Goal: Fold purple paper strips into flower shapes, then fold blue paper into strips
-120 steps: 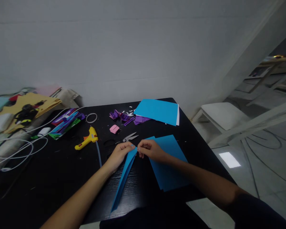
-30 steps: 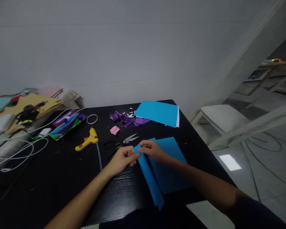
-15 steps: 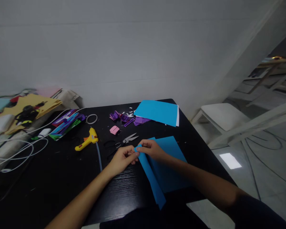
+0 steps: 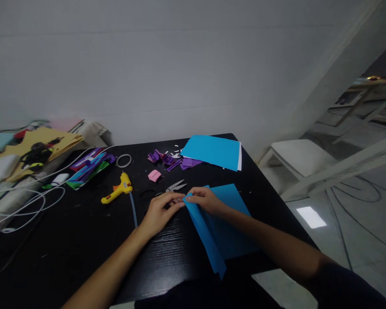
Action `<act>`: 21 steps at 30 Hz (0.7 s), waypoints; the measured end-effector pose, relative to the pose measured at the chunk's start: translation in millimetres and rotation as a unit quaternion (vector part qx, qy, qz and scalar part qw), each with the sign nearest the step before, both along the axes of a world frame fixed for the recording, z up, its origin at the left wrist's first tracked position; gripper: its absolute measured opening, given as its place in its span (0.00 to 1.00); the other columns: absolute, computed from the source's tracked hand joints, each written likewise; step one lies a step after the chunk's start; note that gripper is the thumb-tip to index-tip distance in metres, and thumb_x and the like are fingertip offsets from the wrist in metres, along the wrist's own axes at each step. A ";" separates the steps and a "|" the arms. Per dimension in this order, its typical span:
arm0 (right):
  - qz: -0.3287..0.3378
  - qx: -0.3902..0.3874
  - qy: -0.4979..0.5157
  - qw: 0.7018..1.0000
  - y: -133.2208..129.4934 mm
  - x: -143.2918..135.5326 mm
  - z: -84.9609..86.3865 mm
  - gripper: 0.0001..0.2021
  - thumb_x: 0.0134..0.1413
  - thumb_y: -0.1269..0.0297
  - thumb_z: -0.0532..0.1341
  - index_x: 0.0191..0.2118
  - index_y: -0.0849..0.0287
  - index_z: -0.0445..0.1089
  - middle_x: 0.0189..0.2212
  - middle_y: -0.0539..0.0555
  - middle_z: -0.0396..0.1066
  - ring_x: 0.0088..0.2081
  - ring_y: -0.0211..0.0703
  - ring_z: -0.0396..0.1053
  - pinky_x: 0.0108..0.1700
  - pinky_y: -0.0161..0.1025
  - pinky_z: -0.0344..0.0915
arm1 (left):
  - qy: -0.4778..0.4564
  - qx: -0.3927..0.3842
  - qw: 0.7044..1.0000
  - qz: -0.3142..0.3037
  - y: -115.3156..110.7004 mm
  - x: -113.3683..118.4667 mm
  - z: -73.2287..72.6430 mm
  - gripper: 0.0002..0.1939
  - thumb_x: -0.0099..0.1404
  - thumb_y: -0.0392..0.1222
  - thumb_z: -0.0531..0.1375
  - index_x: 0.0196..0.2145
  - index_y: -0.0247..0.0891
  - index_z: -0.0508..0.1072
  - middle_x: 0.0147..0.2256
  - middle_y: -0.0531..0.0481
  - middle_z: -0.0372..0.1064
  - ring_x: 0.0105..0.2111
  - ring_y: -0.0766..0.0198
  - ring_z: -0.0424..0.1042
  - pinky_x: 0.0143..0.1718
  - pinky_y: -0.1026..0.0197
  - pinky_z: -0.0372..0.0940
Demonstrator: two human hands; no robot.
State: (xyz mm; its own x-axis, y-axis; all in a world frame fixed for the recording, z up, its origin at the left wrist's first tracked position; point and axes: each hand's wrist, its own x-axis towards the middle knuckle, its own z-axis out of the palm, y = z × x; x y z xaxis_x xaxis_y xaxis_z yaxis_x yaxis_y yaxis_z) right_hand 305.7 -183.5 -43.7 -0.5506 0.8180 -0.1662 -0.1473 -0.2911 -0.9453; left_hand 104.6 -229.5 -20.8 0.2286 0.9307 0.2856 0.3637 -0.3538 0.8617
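A folded piece of blue paper (image 4: 206, 236) slants down toward the table's front edge. My right hand (image 4: 209, 201) pinches its far end between thumb and fingers. Beside that end, my left hand (image 4: 161, 212) has its thumb apart from its stretched fingers, with the fingertips at the paper's corner. Flat blue sheets (image 4: 233, 210) lie under my right hand and forearm. Just beyond my left hand are scissors (image 4: 176, 186), their handles partly hidden by it.
On the black table (image 4: 83, 257) lie a yellow glue gun (image 4: 117, 189), a tape ring (image 4: 124, 161), a folded pink paper (image 4: 154, 175) and purple paper scraps (image 4: 170, 159). Another blue sheet (image 4: 212, 150) is at the back. White cables (image 4: 41, 201) loop at left; a white stool (image 4: 296, 156) stands right.
My left thumb has come off the folded blue paper, and the left hand has opened and shifted slightly left. The paper's near end has swung a little right. My right hand keeps its pinch.
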 end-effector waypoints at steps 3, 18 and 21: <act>0.013 0.006 -0.010 1.000 -0.9 0.7 2.5 0.16 0.43 0.52 0.73 0.30 0.59 0.74 0.22 0.45 0.68 0.25 0.35 0.61 0.31 0.35 0.57 | -0.002 0.018 1.000 -0.004 0.7 -0.4 -3.5 0.09 0.65 0.43 0.67 0.43 0.41 0.82 0.34 0.50 0.79 0.32 0.63 0.76 0.36 0.64 0.69; 0.014 0.011 -0.037 0.999 -0.7 2.4 3.2 0.14 0.43 0.54 0.72 0.29 0.59 0.75 0.20 0.45 0.66 0.24 0.34 0.59 0.29 0.34 0.55 | 0.006 0.015 1.000 -0.005 2.0 -3.1 -9.0 0.09 0.65 0.44 0.68 0.43 0.43 0.83 0.33 0.51 0.80 0.32 0.63 0.77 0.35 0.65 0.69; 0.014 0.021 -0.038 0.999 -1.0 2.5 2.7 0.14 0.44 0.54 0.72 0.29 0.60 0.75 0.22 0.45 0.68 0.25 0.35 0.60 0.30 0.34 0.56 | 0.007 0.011 1.000 -0.002 1.7 -3.1 -9.4 0.08 0.65 0.44 0.68 0.42 0.43 0.83 0.34 0.51 0.80 0.32 0.64 0.76 0.35 0.65 0.69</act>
